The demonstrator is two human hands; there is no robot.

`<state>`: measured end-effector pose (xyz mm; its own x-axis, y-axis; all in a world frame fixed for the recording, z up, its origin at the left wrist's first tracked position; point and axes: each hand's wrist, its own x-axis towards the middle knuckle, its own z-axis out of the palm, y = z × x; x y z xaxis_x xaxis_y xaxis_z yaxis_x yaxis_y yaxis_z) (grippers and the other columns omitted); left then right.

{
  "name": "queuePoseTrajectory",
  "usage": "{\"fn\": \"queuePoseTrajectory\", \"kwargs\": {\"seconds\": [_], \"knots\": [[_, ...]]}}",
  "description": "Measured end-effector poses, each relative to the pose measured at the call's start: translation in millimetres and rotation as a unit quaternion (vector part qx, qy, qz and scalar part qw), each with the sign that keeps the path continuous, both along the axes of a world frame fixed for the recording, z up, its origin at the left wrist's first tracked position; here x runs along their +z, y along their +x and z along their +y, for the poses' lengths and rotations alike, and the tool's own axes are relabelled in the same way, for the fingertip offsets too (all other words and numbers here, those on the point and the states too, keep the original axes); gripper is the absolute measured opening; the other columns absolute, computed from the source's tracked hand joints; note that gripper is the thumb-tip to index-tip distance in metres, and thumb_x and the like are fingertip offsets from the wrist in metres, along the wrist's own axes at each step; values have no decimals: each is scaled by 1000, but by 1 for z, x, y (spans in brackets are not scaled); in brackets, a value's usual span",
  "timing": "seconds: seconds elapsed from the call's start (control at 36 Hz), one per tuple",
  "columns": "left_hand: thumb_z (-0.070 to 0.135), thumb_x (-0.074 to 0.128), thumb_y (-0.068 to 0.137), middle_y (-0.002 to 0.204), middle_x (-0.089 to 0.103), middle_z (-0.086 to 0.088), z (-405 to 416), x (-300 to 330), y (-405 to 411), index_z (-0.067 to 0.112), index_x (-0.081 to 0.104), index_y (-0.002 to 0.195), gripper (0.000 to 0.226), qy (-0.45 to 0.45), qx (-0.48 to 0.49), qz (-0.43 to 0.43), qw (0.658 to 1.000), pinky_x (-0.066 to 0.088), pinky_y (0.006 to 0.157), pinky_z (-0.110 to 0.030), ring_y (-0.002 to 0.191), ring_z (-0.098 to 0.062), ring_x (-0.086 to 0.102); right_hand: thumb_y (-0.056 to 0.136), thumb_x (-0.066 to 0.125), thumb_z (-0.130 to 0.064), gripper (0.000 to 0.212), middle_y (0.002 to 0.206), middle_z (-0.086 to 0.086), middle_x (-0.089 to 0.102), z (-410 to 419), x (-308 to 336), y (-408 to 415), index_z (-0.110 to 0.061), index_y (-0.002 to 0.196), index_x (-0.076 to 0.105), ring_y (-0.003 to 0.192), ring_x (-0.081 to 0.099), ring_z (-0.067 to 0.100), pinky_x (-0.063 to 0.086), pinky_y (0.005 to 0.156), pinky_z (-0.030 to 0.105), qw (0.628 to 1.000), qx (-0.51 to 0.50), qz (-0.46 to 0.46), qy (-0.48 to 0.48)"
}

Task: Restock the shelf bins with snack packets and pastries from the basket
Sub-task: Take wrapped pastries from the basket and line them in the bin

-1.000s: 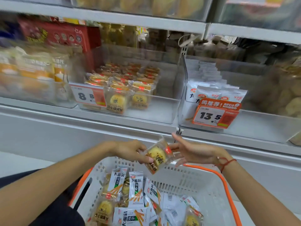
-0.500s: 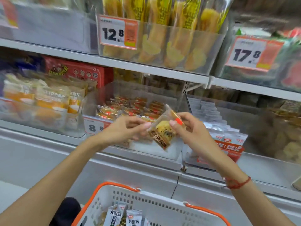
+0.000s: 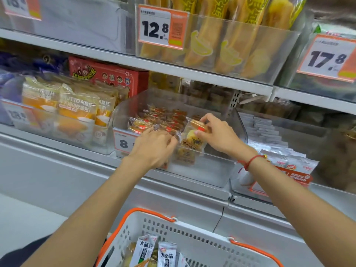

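Head view: pastry going into the bin

Right hand [image 3: 215,134] pinches a wrapped pastry [image 3: 193,137] by its top, just above the front row of the clear bin [image 3: 212,168]. Left hand [image 3: 154,144], fingers curled, steadies the packs beside it; can't tell if it grips one. I'd seat it upright, label out. Half a second ago both hands held it in front of the bin; basket [image 3: 192,234] waits below.
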<state>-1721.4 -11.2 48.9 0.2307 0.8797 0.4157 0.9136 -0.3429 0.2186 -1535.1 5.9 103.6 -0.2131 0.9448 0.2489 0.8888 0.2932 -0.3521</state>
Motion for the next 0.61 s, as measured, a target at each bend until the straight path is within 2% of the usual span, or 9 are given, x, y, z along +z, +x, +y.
{"fn": "queuePoseTrajectory", "kwargs": {"seconds": [0.08, 0.14, 0.17, 0.25, 0.36, 0.47, 0.53, 0.61], "knots": [[32, 23, 99, 104, 66, -4, -2, 5, 1, 15, 65, 87, 47, -10, 13, 0, 1000, 33, 93, -33, 81, -18, 46, 86, 69, -38, 27, 102, 2, 65, 5, 18, -2, -24, 102, 51, 92, 61, 22, 52, 86, 43, 998, 34, -19, -45], [30, 27, 100, 108, 66, -6, -5, 7, 2, 13, 67, 94, 44, -14, 27, 4, 1000, 33, 88, -33, 81, -18, 44, 82, 72, -38, 30, 94, 0, 62, 5, 25, -3, -24, 99, 53, 85, 60, 20, 53, 87, 42, 995, 53, -33, -74], [29, 28, 100, 107, 66, -8, -6, 8, 3, 12, 65, 91, 42, -16, 34, 5, 999, 32, 84, -33, 81, -19, 43, 81, 73, -39, 31, 92, -1, 61, 5, 26, -4, -24, 98, 53, 84, 59, 19, 53, 87, 41, 994, 57, -43, -80], [28, 30, 99, 91, 60, -8, -8, 9, 7, 14, 57, 78, 37, -10, 58, 5, 998, 27, 78, -33, 78, -22, 43, 80, 75, -39, 31, 96, -1, 60, 6, 22, -6, -24, 96, 53, 89, 58, 20, 50, 86, 36, 992, 59, -89, -72], [28, 32, 98, 80, 45, -4, -11, 10, 11, 14, 61, 79, 37, 8, 75, 1, 997, 24, 74, -32, 76, -23, 41, 77, 79, -36, 27, 105, 1, 60, 13, 9, -9, -28, 92, 58, 97, 57, 22, 54, 85, 39, 988, 42, -112, -100], [26, 32, 97, 75, 46, -3, -10, 8, 11, 15, 52, 71, 35, 10, 79, -28, 996, 27, 72, -32, 74, -23, 43, 76, 80, -38, 22, 105, 0, 64, 20, -10, -15, -29, 91, 67, 99, 61, 22, 52, 85, 36, 991, 31, -105, -79], [26, 32, 97, 76, 50, -5, -9, 6, 10, 15, 52, 70, 35, 4, 73, -48, 996, 27, 74, -32, 74, -23, 43, 73, 82, -38, 29, 94, -4, 63, 20, -14, -14, -23, 96, 72, 94, 60, 18, 48, 77, 31, 995, 25, -80, -54], [29, 28, 94, 93, 65, -8, -4, 1, 5, 13, 62, 82, 40, 3, 59, -58, 997, 27, 76, -33, 80, -23, 47, 70, 84, -39, 27, 84, -6, 63, 22, -16, -11, -22, 88, 72, 89, 63, 17, 52, 76, 32, 998, 21, -49, -39]]}}
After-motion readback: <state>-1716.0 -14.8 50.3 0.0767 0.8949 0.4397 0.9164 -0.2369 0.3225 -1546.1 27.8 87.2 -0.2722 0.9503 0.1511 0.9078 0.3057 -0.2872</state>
